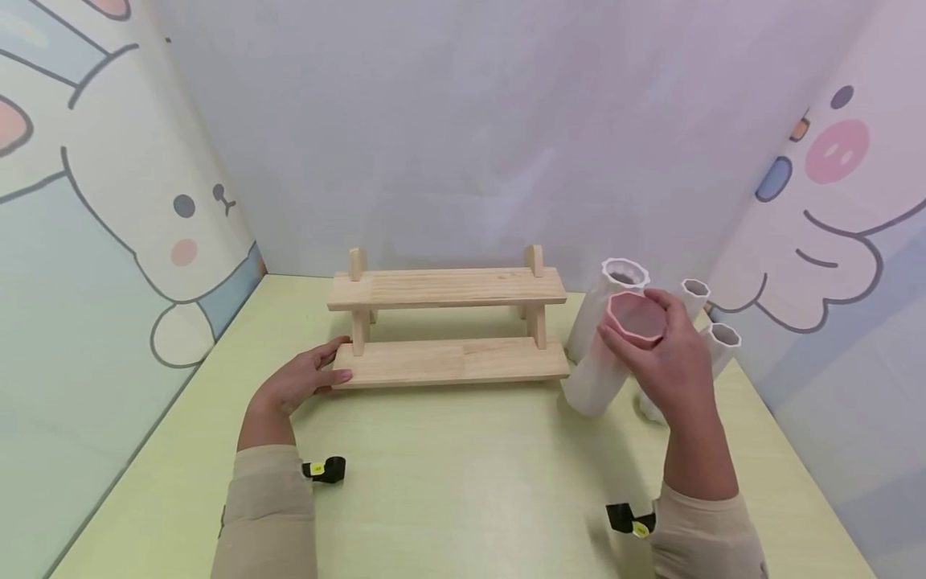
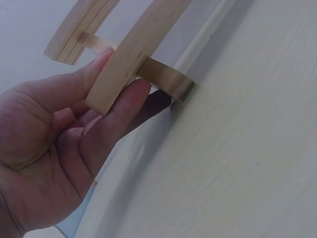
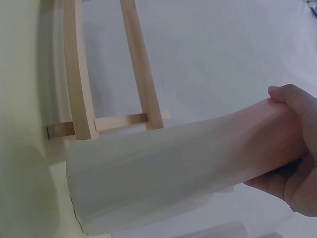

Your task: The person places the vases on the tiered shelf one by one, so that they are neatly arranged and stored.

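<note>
**Ann:** While the yellow-green table [image 1: 463, 482] is stretching out nearest us, both hands are working further in. The left hand [image 1: 300, 382] is pinching the left end of the wooden shelf's [image 1: 448, 322] lower plank, thumb on top and fingers curling underneath, which I'd say is steadying it.

**Ben:** And the right hand [image 1: 669, 362] is wrapping round the top of a tall tube with a pink rim [image 1: 615, 354], fingers and thumb clamping its upper wall. Gripping it high seems to be giving control of the tilt.

**Ann:** Where is it sitting?

**Ben:** Just right of the shelf's lower plank, its white base touching the table, as far as I can tell. Its long axis is leaning, with the base nearer the shelf and the open pink mouth pointing up and a little towards us.

**Ann:** Behind it, a taller white tube [image 1: 611, 301] is standing close, and two slimmer white tubes [image 1: 712, 338] are waiting further right, near the cartoon wall [image 1: 832, 209].
</note>
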`<action>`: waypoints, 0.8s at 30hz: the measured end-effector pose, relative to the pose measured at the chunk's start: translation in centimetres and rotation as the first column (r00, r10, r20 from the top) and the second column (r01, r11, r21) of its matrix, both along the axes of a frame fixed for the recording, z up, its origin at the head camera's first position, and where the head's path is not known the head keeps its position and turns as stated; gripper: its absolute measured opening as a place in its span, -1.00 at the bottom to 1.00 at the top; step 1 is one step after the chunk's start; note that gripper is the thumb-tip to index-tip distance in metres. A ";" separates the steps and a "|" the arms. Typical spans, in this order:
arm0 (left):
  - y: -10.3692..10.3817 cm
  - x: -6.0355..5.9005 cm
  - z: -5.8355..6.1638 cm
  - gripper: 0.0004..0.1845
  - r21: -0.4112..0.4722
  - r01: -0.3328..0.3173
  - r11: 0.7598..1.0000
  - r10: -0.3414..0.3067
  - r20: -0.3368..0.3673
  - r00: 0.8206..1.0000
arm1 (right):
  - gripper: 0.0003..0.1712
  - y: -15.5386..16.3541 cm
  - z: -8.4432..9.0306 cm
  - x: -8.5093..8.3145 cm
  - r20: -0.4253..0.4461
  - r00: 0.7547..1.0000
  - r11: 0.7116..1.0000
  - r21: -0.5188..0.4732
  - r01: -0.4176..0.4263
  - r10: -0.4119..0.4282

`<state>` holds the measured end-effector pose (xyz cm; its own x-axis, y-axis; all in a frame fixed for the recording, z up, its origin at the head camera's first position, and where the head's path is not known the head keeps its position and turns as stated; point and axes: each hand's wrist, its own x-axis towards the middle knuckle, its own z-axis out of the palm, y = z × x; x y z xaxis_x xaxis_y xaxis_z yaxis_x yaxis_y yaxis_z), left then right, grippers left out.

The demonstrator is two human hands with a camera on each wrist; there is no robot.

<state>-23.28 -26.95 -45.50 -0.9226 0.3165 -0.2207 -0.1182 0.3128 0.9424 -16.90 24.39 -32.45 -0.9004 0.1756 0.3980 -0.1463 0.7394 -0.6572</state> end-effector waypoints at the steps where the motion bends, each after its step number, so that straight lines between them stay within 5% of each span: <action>1: 0.0 0.0 0.0 -0.16 0.002 0.001 1.000 -0.001 0.003 1.000 | -0.03 -0.1 0.1 0.1 -0.001 1.000 1.000 0.000 -0.001 0.001; 24: 0.0 -0.2 -0.2 -0.14 0.022 -0.002 1.000 0.002 0.006 1.000 | -0.02 -2.0 0.0 0.3 0.028 0.998 0.999 -0.009 -0.052 0.052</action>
<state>-23.47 -26.94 -45.67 -0.9220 0.3192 -0.2192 -0.1246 0.2915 0.9484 -16.61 22.38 -32.46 -0.9192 0.1312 0.3712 -0.1661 0.7256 -0.6678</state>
